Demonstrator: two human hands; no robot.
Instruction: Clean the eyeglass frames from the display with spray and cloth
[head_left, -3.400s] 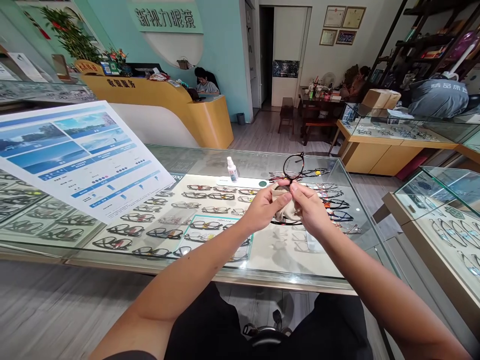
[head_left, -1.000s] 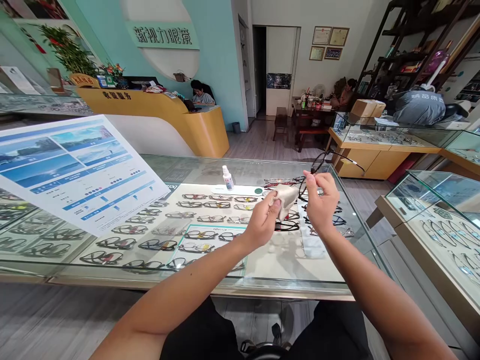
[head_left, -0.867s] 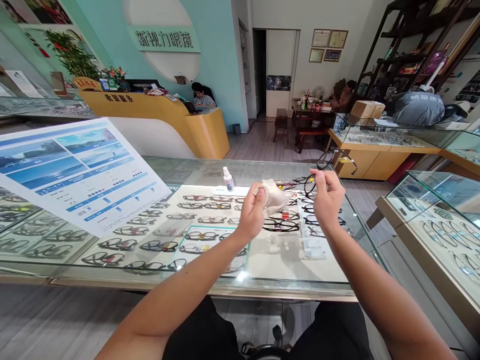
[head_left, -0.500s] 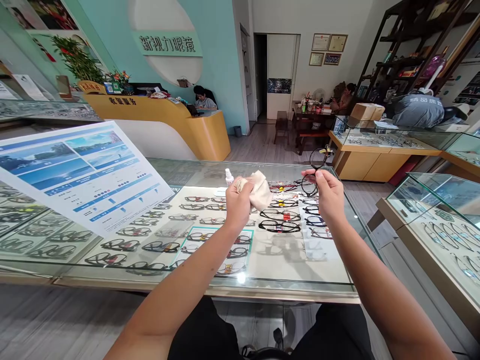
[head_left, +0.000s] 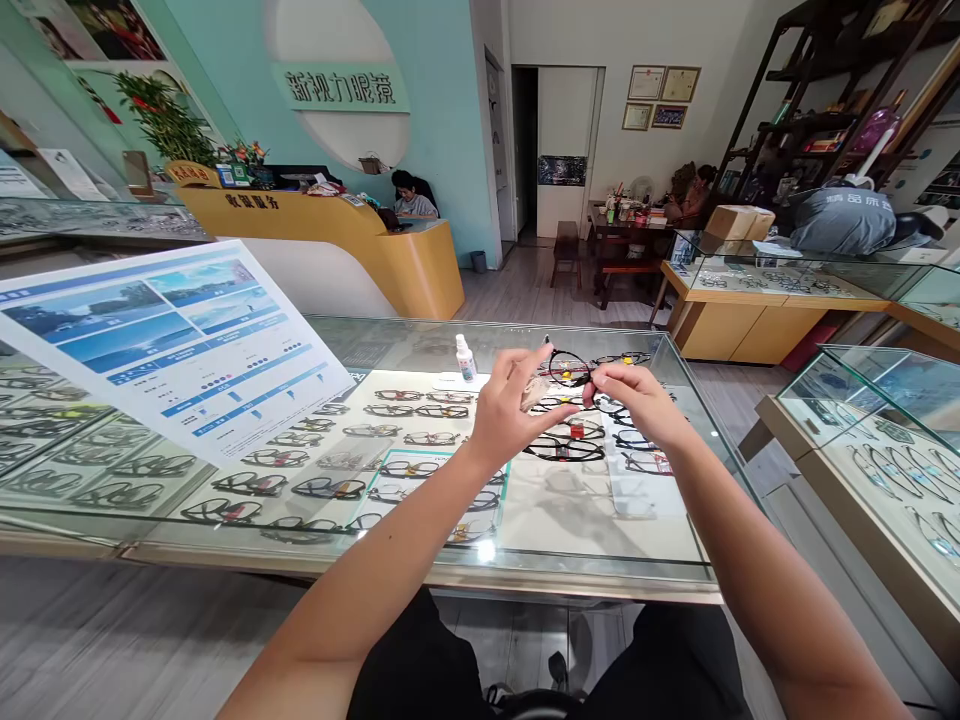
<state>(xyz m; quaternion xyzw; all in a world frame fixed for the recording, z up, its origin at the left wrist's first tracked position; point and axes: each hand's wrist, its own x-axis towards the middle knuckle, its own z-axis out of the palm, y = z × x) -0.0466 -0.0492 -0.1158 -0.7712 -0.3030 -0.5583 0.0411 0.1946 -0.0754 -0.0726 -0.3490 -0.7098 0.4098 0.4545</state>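
Pinched between the fingers of my right hand (head_left: 637, 400) is a pair of dark round-framed eyeglasses (head_left: 568, 381), held up above the glass counter (head_left: 547, 545). My left hand (head_left: 504, 405) keeps a crumpled cream cloth (head_left: 534, 393) against its palm, mostly hidden behind the hand. Its thumb and forefinger are stretched out towards the frame; whether they touch it I cannot tell. A small white spray bottle (head_left: 465, 360) stands upright on the counter, just left of and beyond my left hand.
Rows of eyeglasses (head_left: 330, 487) lie under the counter glass. A printed sheet (head_left: 180, 345) stands tilted at the left. More display cases (head_left: 892, 440) are on the right. A person (head_left: 415, 195) sits behind the yellow reception desk (head_left: 420, 265), and another person (head_left: 694, 195) is at the back.
My left hand has moved right with the cloth, away from beside the bottle, and its thumb and forefinger have spread. My right hand has brought the eyeglasses left and lower, so both hands now meet.
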